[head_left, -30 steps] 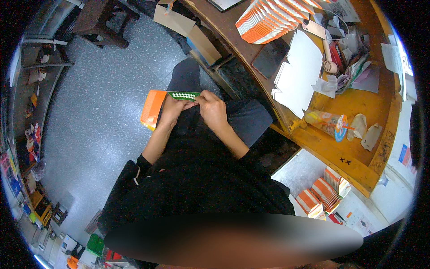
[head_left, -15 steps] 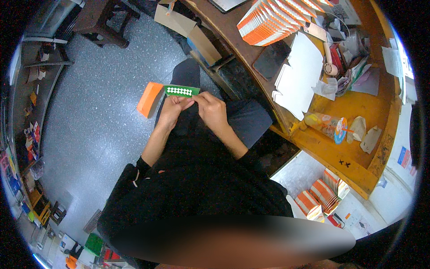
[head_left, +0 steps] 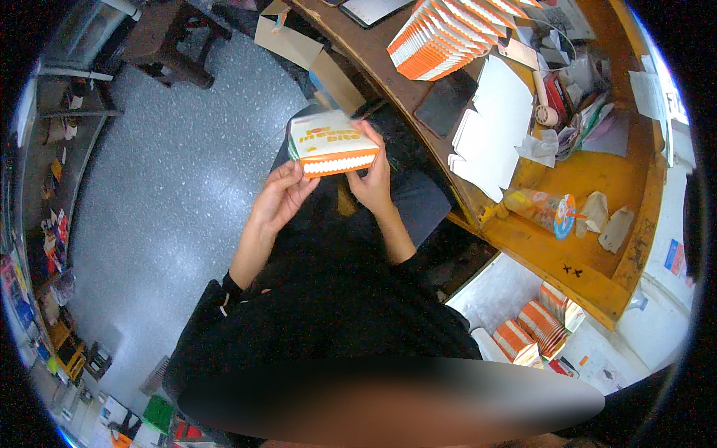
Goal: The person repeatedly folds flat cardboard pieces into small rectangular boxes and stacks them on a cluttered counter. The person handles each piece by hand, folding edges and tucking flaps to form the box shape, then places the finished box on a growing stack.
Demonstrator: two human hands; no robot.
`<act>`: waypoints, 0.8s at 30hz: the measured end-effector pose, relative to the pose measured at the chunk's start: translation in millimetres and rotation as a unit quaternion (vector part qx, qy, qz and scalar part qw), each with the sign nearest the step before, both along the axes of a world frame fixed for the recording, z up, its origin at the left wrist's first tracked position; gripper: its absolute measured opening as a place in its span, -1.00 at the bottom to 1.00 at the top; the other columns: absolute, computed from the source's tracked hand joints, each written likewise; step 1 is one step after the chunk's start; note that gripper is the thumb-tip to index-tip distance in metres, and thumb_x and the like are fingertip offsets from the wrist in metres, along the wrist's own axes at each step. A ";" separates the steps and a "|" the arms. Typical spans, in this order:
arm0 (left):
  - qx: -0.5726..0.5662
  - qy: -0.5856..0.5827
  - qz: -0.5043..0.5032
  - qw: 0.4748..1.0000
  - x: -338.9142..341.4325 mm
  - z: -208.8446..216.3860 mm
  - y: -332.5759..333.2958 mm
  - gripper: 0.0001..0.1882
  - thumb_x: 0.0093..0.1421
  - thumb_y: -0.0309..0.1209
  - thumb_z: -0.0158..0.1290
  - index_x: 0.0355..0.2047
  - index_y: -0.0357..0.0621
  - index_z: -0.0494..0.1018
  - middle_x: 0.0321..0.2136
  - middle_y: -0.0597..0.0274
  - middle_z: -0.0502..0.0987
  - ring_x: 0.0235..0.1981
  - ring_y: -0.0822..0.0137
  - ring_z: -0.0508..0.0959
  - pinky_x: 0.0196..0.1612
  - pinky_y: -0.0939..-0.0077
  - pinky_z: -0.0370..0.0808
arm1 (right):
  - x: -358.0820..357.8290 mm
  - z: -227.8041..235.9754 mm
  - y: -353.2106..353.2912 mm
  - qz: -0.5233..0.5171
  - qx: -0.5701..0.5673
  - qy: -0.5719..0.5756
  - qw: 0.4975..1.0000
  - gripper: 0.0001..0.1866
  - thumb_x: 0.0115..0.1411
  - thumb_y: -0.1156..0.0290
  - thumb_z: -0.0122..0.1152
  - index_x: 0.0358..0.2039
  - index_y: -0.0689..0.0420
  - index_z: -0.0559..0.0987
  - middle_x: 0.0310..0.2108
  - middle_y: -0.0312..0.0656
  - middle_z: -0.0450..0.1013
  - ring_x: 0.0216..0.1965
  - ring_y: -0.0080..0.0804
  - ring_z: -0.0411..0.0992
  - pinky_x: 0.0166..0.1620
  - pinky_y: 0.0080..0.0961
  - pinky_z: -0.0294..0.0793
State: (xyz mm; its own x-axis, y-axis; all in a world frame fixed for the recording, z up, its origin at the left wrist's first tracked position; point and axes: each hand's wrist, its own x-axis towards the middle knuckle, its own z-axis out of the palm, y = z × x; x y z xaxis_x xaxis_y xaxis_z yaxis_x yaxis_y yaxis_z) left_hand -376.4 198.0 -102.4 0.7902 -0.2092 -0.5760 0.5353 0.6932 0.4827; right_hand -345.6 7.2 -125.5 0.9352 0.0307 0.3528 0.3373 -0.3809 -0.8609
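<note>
We see the orange-and-white carton (head_left: 337, 143) held up over the lap, and judge it thin card: light, fairly stiff at its folds, easily dented on the flat panel, perhaps slightly slippery. We would hold it by its edges. Our right hand (head_left: 372, 173) grips its right side; our left hand (head_left: 282, 196) has fingertips at the lower left corner. Beyond, nested cartons (head_left: 441, 45) and white sheets (head_left: 497, 123) rest on the desk (head_left: 388, 78).
</note>
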 end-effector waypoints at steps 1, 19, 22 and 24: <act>0.029 -0.002 -0.053 0.998 0.6 1.1 3.1 -0.74 0.29 -0.24 0.04 -0.28 -0.22 0.42 -0.35 0.22 0.53 -0.37 0.46 0.54 -0.13 0.49 0.55 | 0.1 0.3 -2.6 -0.012 0.008 0.018 1.000 -0.49 0.05 0.55 0.21 0.04 0.24 0.34 0.03 0.02 0.41 0.08 -0.04 0.37 0.10 -0.22 0.32; 0.392 -0.393 -0.160 0.816 22.2 36.1 -1.7 -0.71 0.17 -0.51 0.07 -0.07 -0.23 0.44 -0.12 0.12 0.56 -0.12 0.39 0.55 -0.17 0.57 0.48 | -13.3 37.4 -23.3 0.135 0.326 0.259 0.899 -0.49 0.38 -0.02 -0.23 -0.01 0.18 0.37 -0.07 -0.21 0.39 0.00 -0.47 0.33 0.06 -0.50 0.27; 0.432 -0.359 -0.159 0.812 19.9 30.1 -6.8 -0.78 0.19 -0.45 0.09 -0.17 -0.25 0.47 -0.36 0.17 0.59 -0.38 0.46 0.57 -0.34 0.60 0.47 | -18.1 35.0 -23.5 0.113 0.314 0.263 0.905 -0.67 0.36 0.11 -0.04 -0.15 0.15 0.40 -0.22 -0.30 0.42 -0.18 -0.61 0.36 -0.13 -0.61 0.33; 0.441 -0.376 -0.176 0.796 17.3 23.2 -10.8 -0.81 0.20 -0.41 0.11 -0.23 -0.25 0.47 -0.54 0.22 0.57 -0.56 0.52 0.52 -0.48 0.60 0.42 | -23.3 32.7 -18.4 0.034 0.366 0.266 0.891 -0.78 0.26 0.29 0.20 -0.40 0.13 0.41 -0.46 -0.42 0.40 -0.41 -0.75 0.31 -0.36 -0.73 0.28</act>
